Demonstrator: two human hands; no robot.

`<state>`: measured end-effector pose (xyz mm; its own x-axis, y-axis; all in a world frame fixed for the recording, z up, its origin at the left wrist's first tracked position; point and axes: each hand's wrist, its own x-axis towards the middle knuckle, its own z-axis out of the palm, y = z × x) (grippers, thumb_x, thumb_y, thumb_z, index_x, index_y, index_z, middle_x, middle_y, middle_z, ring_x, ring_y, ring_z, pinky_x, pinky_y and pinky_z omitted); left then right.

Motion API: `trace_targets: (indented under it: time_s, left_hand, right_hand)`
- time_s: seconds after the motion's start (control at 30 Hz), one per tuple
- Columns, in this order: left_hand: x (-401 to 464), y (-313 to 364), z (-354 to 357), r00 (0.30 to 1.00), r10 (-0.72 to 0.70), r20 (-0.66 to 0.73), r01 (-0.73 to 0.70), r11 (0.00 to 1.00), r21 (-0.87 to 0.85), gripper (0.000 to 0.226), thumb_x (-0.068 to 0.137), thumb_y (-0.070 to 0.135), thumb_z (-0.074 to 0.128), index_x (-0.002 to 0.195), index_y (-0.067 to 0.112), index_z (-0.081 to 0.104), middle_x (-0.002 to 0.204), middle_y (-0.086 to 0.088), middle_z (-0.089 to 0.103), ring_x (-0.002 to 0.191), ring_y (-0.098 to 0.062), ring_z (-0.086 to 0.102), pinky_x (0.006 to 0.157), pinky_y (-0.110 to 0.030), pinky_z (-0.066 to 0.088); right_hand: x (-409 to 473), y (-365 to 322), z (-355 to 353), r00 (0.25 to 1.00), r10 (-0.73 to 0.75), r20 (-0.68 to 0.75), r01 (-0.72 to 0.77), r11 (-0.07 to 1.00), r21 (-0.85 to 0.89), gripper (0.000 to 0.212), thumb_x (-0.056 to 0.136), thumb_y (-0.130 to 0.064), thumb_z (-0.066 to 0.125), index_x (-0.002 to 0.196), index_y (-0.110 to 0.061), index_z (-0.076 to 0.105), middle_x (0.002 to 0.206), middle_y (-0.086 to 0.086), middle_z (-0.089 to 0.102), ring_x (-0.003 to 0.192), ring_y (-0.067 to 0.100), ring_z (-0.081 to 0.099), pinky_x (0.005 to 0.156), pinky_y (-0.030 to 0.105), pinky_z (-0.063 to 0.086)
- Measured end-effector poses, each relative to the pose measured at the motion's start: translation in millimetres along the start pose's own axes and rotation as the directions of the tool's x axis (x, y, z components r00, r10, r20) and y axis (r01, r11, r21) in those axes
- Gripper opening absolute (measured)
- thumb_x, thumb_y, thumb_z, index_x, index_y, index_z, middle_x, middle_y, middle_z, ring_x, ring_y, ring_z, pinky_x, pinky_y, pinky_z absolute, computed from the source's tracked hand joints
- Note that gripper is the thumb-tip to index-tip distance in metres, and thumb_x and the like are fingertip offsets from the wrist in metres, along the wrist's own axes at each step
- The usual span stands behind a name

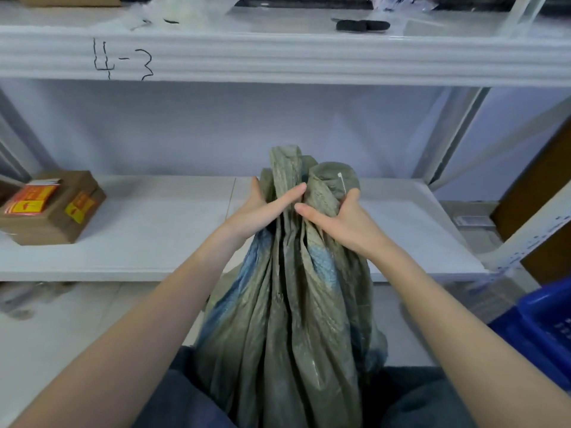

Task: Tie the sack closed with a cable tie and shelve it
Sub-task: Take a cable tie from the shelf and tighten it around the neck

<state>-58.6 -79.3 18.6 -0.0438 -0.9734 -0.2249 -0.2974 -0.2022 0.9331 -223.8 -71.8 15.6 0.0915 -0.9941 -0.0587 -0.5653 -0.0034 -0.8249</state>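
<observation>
Both hands — left hand (258, 211), right hand (335, 220) — clenched on sack (287, 304) neck; cable tie (343, 183) unthreaded — loosen grip, gather likely splays.

handwritten "4-3" on upper shelf edge (278, 54)

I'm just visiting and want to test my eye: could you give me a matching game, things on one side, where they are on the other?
Things:
1. grey-green woven plastic sack
2. brown cardboard box with yellow and red stickers
3. blue plastic crate
4. thin white cable tie

Places:
A. far right, low down
B. left side of the lower white shelf
C. against the gathered sack top, by the right hand
D. gripped at the neck by both hands

Pairs: 1-D, 2-B, 3-A, 4-C
</observation>
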Motion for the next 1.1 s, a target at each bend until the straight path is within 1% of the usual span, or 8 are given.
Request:
trace_targets:
  time_s: [0.1,0.27,0.47,0.63,0.7,0.77,0.9,1.1]
  left_hand:
    - [9,2,7,0.996,0.066,-0.054,-0.072,0.992,-0.106,0.105,0.073,0.062,0.065,0.151,0.019,0.009,0.141,0.007,0.044,0.123,-0.007,0.046,0.102,-0.027,0.038]
    - [16,7,18,0.983,0.148,0.109,-0.109,0.946,-0.304,0.046,0.086,0.055,0.054,0.123,0.028,0.060,0.113,0.013,0.069,0.103,-0.002,0.066,0.089,-0.023,0.050]
    - [15,17,25,0.962,0.226,0.150,-0.138,0.883,-0.449,0.034,0.097,0.045,0.038,0.112,0.028,0.063,0.103,0.013,0.073,0.102,-0.003,0.066,0.087,-0.020,0.052]
    - [16,8,20,0.955,0.286,-0.079,-0.287,0.958,0.001,0.058,0.077,0.072,0.049,0.126,0.042,0.047,0.137,0.010,0.042,0.132,-0.004,0.034,0.115,-0.034,0.024]
    - [11,-1,19,0.976,0.217,0.025,-0.214,0.974,-0.071,0.086,0.071,0.077,0.052,0.143,0.034,0.030,0.140,0.014,0.040,0.129,0.002,0.038,0.114,-0.030,0.026]
    - [5,-7,20,0.964,0.172,0.204,-0.142,0.978,-0.154,0.084,0.072,0.075,0.051,0.142,0.031,0.036,0.131,0.018,0.054,0.116,0.007,0.052,0.109,-0.027,0.037]
    - [-1,-6,31,0.921,0.246,0.301,-0.199,0.964,-0.179,0.047,0.079,0.044,0.063,0.123,0.028,0.052,0.113,0.015,0.063,0.102,0.004,0.063,0.088,-0.014,0.049]
    - [4,-6,37,0.902,0.303,0.308,-0.251,0.948,-0.197,0.048,0.077,-0.003,0.070,0.115,0.022,0.056,0.100,0.007,0.071,0.094,-0.004,0.068,0.079,-0.015,0.052]
  right_hand:
    - [9,2,7,1.000,0.004,0.009,-0.004,1.000,0.028,0.081,0.061,-0.072,0.063,0.109,-0.021,0.022,0.119,-0.005,0.046,0.108,0.016,0.051,0.084,0.032,0.043]
    - [22,0,14,0.996,-0.066,-0.054,0.076,0.972,0.222,0.077,0.065,-0.056,0.072,0.114,-0.018,0.026,0.123,-0.006,0.048,0.113,0.009,0.051,0.091,0.026,0.044]
    - [26,-7,18,0.980,-0.133,-0.151,0.183,0.903,0.390,0.069,0.067,-0.020,0.081,0.116,-0.016,0.032,0.106,-0.011,0.053,0.094,-0.008,0.054,0.071,0.002,0.044]
    - [27,-5,15,0.964,-0.172,-0.205,0.238,0.899,0.367,0.057,0.072,-0.004,0.074,0.110,-0.013,0.032,0.102,-0.007,0.056,0.093,0.001,0.058,0.072,0.009,0.049]
    - [26,-5,12,0.959,-0.184,-0.217,0.257,0.887,0.384,0.053,0.074,-0.002,0.072,0.107,-0.014,0.032,0.098,-0.009,0.054,0.090,-0.003,0.056,0.068,0.006,0.048]
    - [26,-4,10,0.954,-0.190,-0.232,0.271,0.879,0.393,0.051,0.074,-0.002,0.071,0.104,-0.015,0.032,0.098,-0.008,0.055,0.091,0.001,0.057,0.076,0.013,0.050]
    - [26,-2,9,0.943,-0.216,-0.253,0.309,0.850,0.427,0.051,0.073,0.002,0.071,0.103,-0.014,0.033,0.100,-0.006,0.056,0.095,0.009,0.059,0.086,0.023,0.050]
    - [25,2,0,0.943,-0.275,-0.189,0.324,0.891,0.319,0.053,0.076,-0.021,0.073,0.110,-0.017,0.033,0.112,-0.004,0.057,0.107,0.012,0.057,0.092,0.028,0.046]
